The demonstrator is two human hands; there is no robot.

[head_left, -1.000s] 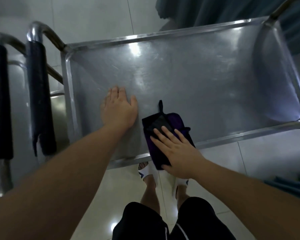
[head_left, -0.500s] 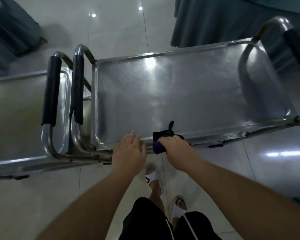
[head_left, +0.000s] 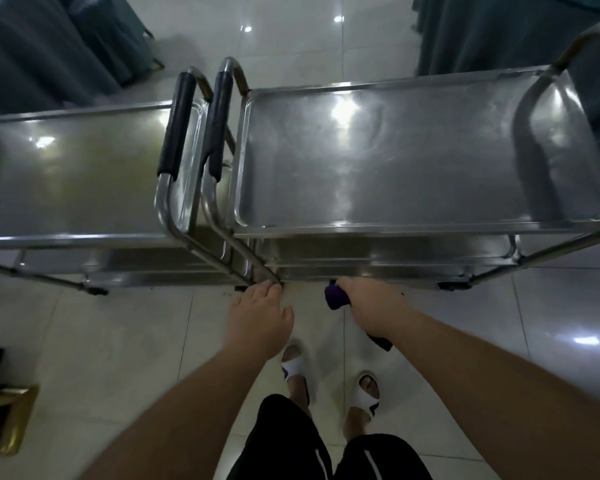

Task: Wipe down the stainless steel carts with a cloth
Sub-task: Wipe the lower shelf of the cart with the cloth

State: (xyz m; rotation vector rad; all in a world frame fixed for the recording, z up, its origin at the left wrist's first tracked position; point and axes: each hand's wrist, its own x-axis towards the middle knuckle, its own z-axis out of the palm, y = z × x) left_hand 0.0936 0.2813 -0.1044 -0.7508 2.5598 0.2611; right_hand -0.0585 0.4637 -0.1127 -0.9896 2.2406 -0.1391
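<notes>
Nearest to you were your black shorts (head_left: 291,441) and your feet in white slippers (head_left: 297,370) on the pale tiled floor (head_left: 118,341). At the near left edge a gold-framed object (head_left: 9,424) lay on the floor; I could not tell what it was.

Both your arms reached forward and down. Your left hand (head_left: 257,320) was open, with the fingers (head_left: 265,289) straight and together, and their tips were at the low bar of the right cart (head_left: 413,150), near its left corner; whether they really touched the metal, I could not tell. Your right hand (head_left: 369,304) was just to the right of it, and its fingers were curled tight around the purple cloth (head_left: 335,297). The cloth came out on the left side of your fist, and a dark end of it showed under your wrist. It was held low, just in front of the bottom shelf of the right cart.

Farther away stood the two steel carts side by side. The left cart (head_left: 77,174) and the right cart had their handles next to each other, each with a black grip (head_left: 177,123). Ceiling lights were reflected on both top shelves.

Behind the carts, dark teal fabric (head_left: 492,32) hung at the far right and also at the far left.
</notes>
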